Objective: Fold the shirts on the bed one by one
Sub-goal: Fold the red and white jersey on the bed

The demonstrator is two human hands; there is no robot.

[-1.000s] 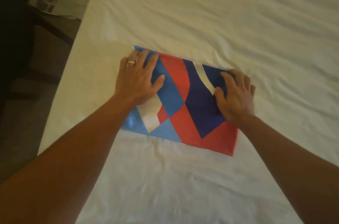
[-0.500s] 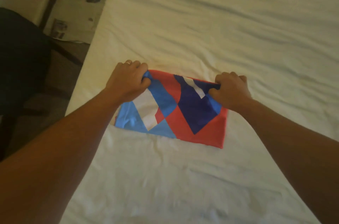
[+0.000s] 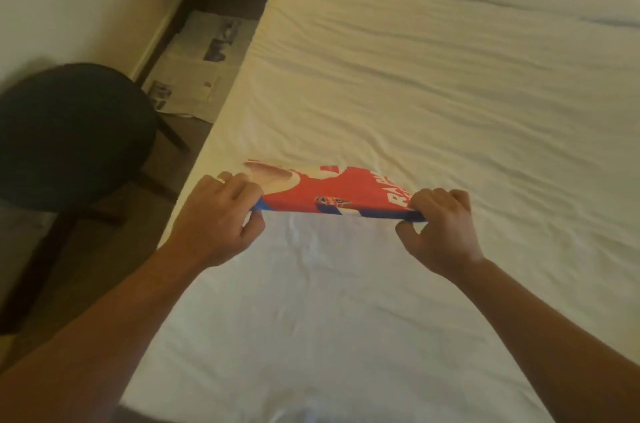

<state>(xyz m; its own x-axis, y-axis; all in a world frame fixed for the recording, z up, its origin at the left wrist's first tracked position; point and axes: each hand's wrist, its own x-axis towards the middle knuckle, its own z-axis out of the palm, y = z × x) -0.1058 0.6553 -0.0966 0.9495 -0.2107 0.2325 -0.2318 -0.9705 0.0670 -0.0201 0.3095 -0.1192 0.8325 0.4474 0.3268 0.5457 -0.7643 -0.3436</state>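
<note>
Both arms reach forward over the bed (image 3: 415,93); left hand (image 3: 218,215) and right hand (image 3: 441,225) each pinch an end of the folded shirt (image 3: 332,192); its long axis runs left-right, held near the bed's left edge, red face up.

Both forearms are bare, with no sleeves in view. The left hand (image 3: 216,215) wears a gold ring (image 3: 220,180) on one finger.

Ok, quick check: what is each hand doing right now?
Left hand: closed, fingers gripping the left end of the folded shirt.
Right hand: closed, gripping the shirt's right end; the shirt is lifted off the bed.
</note>
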